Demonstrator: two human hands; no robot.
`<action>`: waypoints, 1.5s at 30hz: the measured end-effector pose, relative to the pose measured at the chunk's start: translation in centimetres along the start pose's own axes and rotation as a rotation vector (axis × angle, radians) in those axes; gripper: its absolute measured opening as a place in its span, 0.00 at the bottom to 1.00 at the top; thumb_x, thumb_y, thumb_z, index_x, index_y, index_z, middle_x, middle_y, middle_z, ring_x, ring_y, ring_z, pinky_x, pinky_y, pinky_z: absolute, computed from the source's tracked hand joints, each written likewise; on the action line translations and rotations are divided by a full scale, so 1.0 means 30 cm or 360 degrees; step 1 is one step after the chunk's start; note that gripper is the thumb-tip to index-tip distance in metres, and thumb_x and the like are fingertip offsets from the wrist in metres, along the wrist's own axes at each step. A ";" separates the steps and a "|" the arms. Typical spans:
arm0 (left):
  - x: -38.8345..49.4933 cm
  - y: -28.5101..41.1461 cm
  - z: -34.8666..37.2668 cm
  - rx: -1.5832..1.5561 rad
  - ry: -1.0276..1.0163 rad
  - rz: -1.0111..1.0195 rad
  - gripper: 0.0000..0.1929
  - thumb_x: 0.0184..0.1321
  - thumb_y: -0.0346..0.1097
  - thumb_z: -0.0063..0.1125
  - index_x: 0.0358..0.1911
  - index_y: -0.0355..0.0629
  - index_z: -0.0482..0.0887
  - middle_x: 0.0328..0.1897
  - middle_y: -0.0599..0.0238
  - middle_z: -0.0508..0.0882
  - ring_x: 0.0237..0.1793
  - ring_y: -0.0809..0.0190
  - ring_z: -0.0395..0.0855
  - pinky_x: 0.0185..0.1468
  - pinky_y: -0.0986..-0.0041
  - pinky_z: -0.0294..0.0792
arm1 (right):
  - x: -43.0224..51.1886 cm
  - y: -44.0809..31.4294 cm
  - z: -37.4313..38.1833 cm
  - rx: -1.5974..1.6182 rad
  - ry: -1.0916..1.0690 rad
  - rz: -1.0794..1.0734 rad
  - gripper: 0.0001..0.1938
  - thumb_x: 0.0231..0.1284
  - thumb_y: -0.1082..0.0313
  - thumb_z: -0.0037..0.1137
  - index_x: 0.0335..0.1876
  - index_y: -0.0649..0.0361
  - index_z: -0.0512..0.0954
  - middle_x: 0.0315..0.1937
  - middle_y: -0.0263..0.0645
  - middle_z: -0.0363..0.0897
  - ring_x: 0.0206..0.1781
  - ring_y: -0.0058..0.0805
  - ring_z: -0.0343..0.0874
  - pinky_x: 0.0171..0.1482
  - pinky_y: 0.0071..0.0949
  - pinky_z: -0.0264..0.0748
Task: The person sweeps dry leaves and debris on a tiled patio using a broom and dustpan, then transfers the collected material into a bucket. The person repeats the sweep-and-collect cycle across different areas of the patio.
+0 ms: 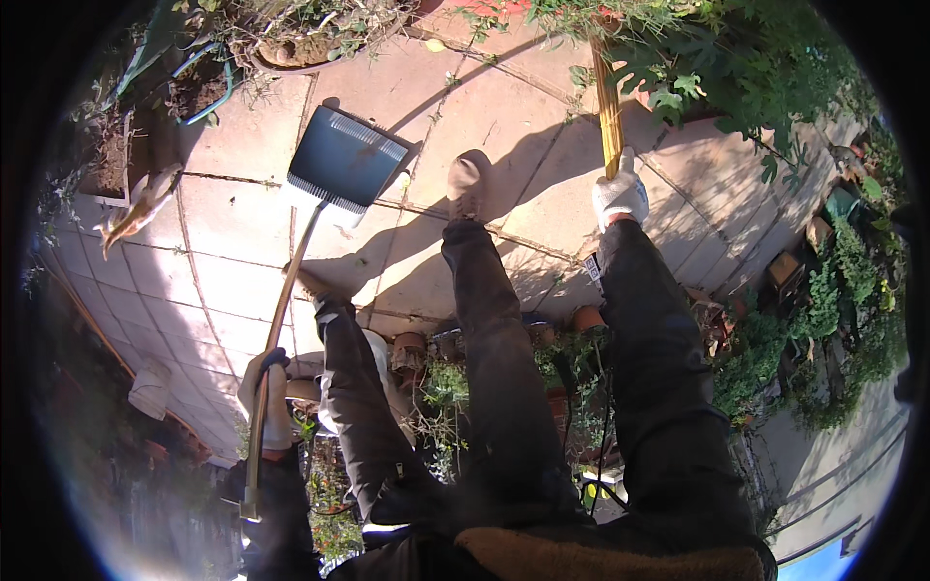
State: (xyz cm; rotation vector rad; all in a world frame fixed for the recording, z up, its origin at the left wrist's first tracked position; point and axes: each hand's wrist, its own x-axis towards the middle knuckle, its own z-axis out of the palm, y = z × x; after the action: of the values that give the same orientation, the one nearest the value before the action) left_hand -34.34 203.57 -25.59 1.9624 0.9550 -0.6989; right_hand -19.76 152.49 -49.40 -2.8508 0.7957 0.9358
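Note:
My left hand [267, 399], in a pale work glove, grips the long handle of a dustpan [349, 156]. The dark pan, with comb-like teeth along its edges, hangs over the sunlit paving at upper left. My right hand [620, 192], in a white glove, is closed around a bundle of thin yellow sticks or a yellow handle [607, 102]. Its far end reaches in among the leaves at the top, where I cannot tell what it meets. My two brown shoes [466, 185] stand on the slabs between the hands.
A planter with dry stems [312, 54] stands at upper left, near a trough of soil [110, 156]. A cat [138, 208] is on the slabs at left. Leafy plants [726, 65] overhang the upper right. Terracotta pots [408, 350] line the paving behind my feet; a white pot [150, 388] lies at left.

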 end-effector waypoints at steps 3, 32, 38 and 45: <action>0.021 -0.034 0.015 -0.0011 -0.0032 -0.0010 0.17 0.69 0.41 0.57 0.52 0.33 0.83 0.44 0.61 0.85 0.44 0.66 0.81 0.47 0.74 0.74 | -0.054 0.036 0.017 0.0282 -0.0208 -0.0043 0.38 0.55 0.64 0.57 0.76 0.51 0.63 0.37 0.51 0.84 0.39 0.42 0.86 0.44 0.34 0.79; 0.100 -0.129 0.121 -0.0285 0.0169 0.0100 0.22 0.69 0.47 0.59 0.54 0.33 0.83 0.39 0.68 0.84 0.38 0.71 0.77 0.43 0.77 0.72 | -0.107 0.097 0.052 0.0752 -0.0456 -0.0092 0.31 0.49 0.63 0.62 0.62 0.63 0.71 0.35 0.52 0.83 0.36 0.47 0.83 0.40 0.41 0.79; 0.116 -0.097 0.117 -0.0341 0.0184 0.0062 0.24 0.68 0.50 0.61 0.55 0.35 0.83 0.39 0.68 0.84 0.36 0.71 0.77 0.40 0.78 0.72 | -0.430 0.094 -0.048 0.1726 -0.0915 -0.0104 0.38 0.56 0.78 0.63 0.75 0.66 0.62 0.54 0.43 0.80 0.49 0.24 0.79 0.52 0.23 0.77; 0.105 -0.144 0.108 -0.0491 0.0235 -0.0006 0.24 0.67 0.49 0.62 0.55 0.35 0.83 0.41 0.65 0.86 0.40 0.69 0.82 0.43 0.77 0.75 | -0.159 -0.170 -0.039 0.0395 -0.0284 -0.0323 0.31 0.55 0.64 0.51 0.68 0.59 0.67 0.48 0.59 0.82 0.51 0.61 0.80 0.51 0.49 0.78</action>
State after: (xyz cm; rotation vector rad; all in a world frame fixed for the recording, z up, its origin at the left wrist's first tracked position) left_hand -36.52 203.57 -31.46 1.7557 1.0857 -0.3848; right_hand -19.94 158.90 -46.37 -2.5357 0.5495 0.9703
